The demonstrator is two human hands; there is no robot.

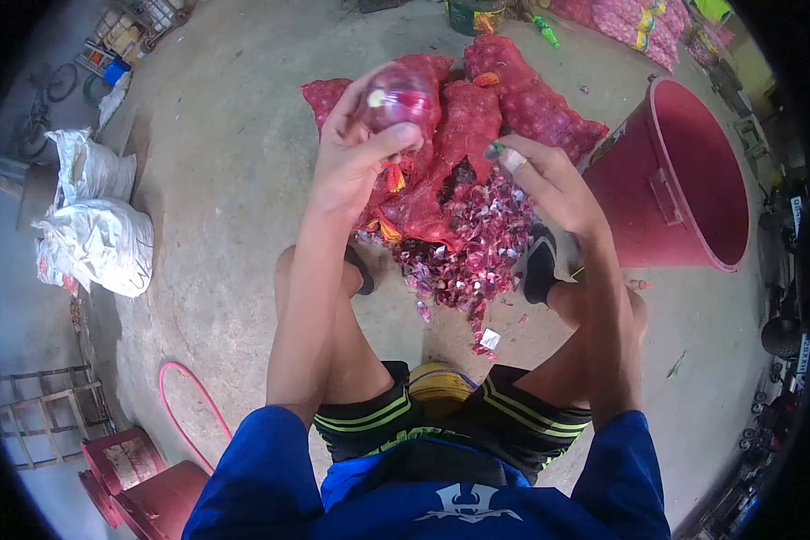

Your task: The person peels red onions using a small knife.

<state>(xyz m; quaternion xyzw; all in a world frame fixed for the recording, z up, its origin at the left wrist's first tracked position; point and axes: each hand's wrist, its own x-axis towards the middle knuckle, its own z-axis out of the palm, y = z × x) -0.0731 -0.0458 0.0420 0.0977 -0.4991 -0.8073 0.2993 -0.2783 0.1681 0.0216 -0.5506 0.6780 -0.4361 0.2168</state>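
Observation:
My left hand (351,157) is raised, its fingers wrapped round a shiny red onion (398,97) with a pale spot on one side. To its right and a little lower, apart from the onion, my right hand (553,184) is closed in a pinch. A small dark and green thing (496,150) shows at its fingertips, too little to name, and a white wrap (513,160) circles one finger. Below both hands a heap of red onion skins (477,238) lies between my feet. Red mesh sacks of onions (463,121) lie just beyond it.
A large red tub (621,207) stands tilted at the right. White sacks (99,234) sit at the left, and a pink hose (193,400) curves near red containers (153,490). A dark green bucket (472,16) and pink mesh sacks (634,22) are at the back.

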